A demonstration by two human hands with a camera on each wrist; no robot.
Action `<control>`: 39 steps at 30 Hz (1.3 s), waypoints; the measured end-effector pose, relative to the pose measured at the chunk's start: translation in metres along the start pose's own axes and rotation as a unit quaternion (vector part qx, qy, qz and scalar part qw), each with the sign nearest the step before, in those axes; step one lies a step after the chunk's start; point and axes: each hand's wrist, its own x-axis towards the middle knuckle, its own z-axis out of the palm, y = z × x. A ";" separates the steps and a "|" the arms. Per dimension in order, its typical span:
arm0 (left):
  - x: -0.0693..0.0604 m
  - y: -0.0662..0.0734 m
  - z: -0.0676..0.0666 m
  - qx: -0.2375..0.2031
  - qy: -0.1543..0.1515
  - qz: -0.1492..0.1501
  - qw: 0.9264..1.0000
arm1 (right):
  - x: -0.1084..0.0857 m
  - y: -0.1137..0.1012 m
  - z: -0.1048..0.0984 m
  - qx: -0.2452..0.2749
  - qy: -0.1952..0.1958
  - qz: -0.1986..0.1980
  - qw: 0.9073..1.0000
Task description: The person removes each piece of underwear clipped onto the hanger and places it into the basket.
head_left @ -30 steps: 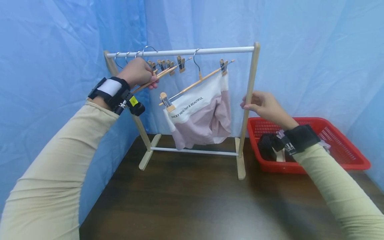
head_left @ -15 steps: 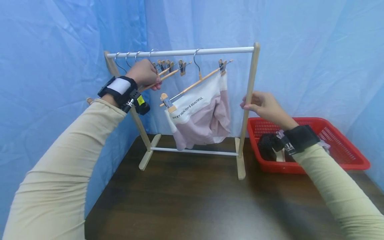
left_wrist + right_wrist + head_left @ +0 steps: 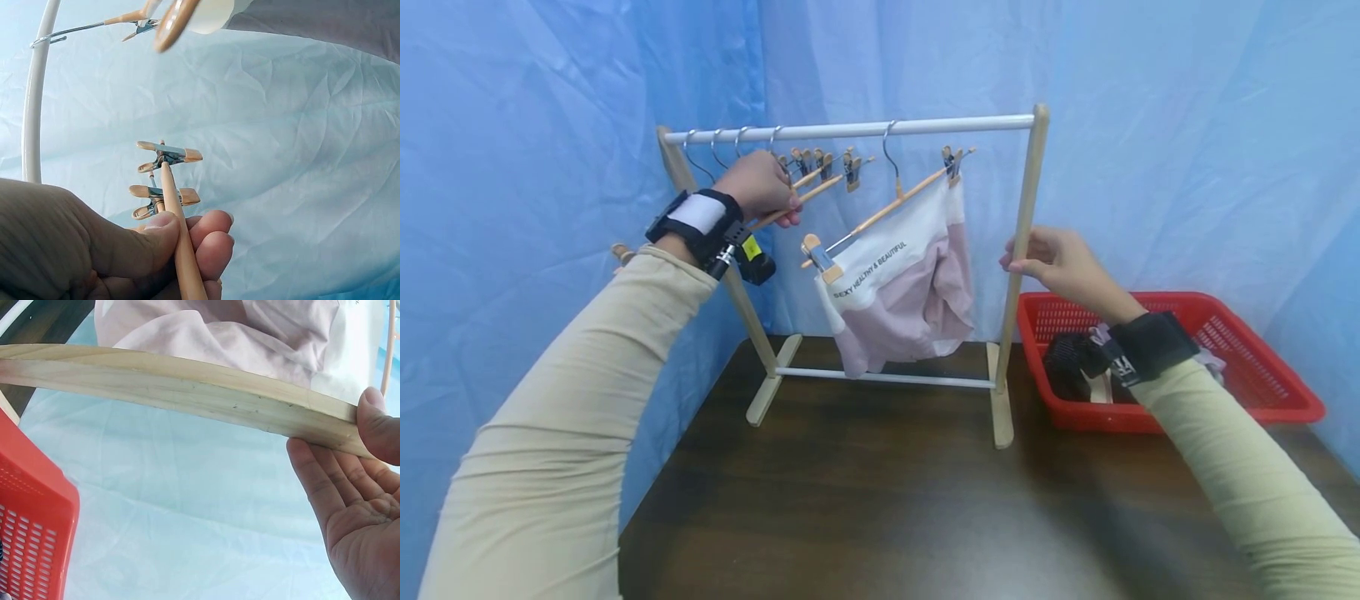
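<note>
My left hand (image 3: 762,187) pinches the wooden bar of a clip hanger (image 3: 185,256) between thumb and fingers, near the left part of the rack. Its hook hangs on the white rail (image 3: 850,130). My right hand (image 3: 1060,262) holds the right wooden post (image 3: 1028,192) of the rack, thumb on one side and fingers on the other, as the right wrist view shows. Between the hands, pink and white underpants (image 3: 898,292) with printed letters hang from another clip hanger (image 3: 880,215), clipped at both ends and slanting. My left palm hides part of the hangers behind it.
Several more hangers with clips (image 3: 803,160) hang at the rail's left end. A red perforated basket (image 3: 1262,367) stands right of the rack, with dark and light cloth inside. Below lies a dark wooden table (image 3: 850,500); blue curtains (image 3: 1187,150) surround it.
My left hand has shifted slightly right, and the hook of the held hanger has slid right and settled on the rail. The underpants sway a little. My right hand keeps its place.
</note>
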 end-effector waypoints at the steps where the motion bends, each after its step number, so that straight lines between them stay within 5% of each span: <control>1: 0.000 0.000 0.000 -0.002 -0.002 -0.001 1.000 | 0.000 0.000 0.000 0.000 0.000 0.000 1.000; 20: 0.003 0.000 -0.002 0.027 -0.020 -0.003 0.999 | -0.001 0.002 -0.001 0.004 -0.003 0.002 1.000; 35: -0.014 0.006 -0.011 0.150 0.065 0.023 0.986 | -0.001 0.004 -0.003 0.005 -0.002 -0.002 1.000; 39: -0.020 0.011 -0.017 0.145 0.065 0.028 0.987 | -0.002 0.003 -0.004 0.003 -0.002 -0.002 1.000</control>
